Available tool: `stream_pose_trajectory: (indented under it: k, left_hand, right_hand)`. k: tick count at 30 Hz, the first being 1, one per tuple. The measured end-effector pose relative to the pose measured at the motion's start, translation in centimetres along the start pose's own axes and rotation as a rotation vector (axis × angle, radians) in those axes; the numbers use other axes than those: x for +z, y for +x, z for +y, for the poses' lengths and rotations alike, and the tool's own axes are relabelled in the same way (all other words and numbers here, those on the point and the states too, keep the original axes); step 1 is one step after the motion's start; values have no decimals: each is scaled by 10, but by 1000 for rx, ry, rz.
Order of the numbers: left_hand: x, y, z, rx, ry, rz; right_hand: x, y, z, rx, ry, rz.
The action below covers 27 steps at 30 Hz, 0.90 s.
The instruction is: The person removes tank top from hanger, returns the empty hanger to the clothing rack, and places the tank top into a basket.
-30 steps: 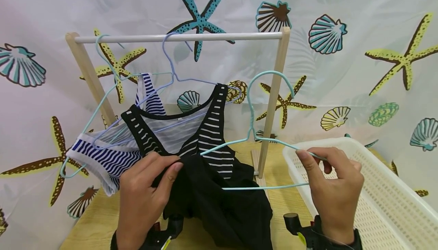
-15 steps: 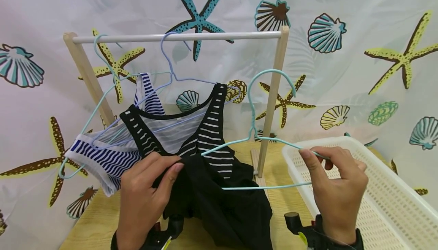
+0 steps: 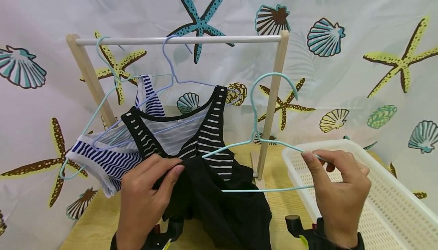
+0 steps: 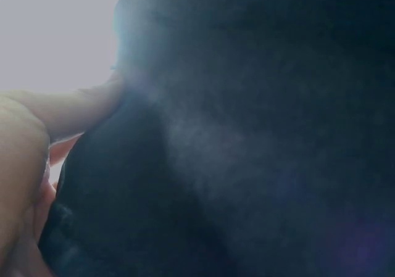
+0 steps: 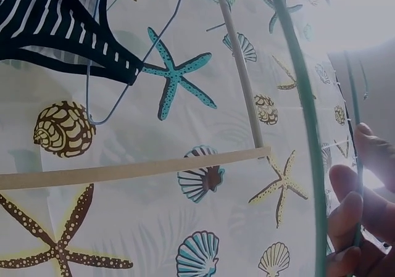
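A left hand point(image 3: 145, 193), finger and thumb closed, pinches the top edge of a black garment point(image 3: 236, 215) above the worktop point(image 3: 85, 225), between its side edges; the right hand point(image 3: 340, 187) likewise pinches a turquoise hanger point(image 3: 255, 127). The garment looks soft, limp, best held by that edge; the hanger light, stiff, perhaps slippery.
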<state>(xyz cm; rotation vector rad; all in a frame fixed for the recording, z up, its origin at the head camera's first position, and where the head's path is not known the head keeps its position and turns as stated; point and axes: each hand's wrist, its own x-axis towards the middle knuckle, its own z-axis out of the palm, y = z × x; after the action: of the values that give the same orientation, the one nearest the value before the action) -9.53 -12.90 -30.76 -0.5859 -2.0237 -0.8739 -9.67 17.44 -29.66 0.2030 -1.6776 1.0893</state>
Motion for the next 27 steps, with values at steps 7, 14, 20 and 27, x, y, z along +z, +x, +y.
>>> stream_pose_trajectory:
  k: [7, 14, 20, 27]
  left_hand:
    - [0, -1, 0, 7, -5, 1]
    - [1, 0, -2, 20, -19, 17]
    - [1, 0, -2, 18, -21, 16]
    - [1, 0, -2, 21, -27, 13]
  right_hand:
    - [-2, 1, 0, 24, -21, 14]
    - [-4, 2, -1, 45, -34, 37]
    - [-6, 3, -2, 51, -43, 46]
    - [-10, 1, 7, 75, -52, 70]
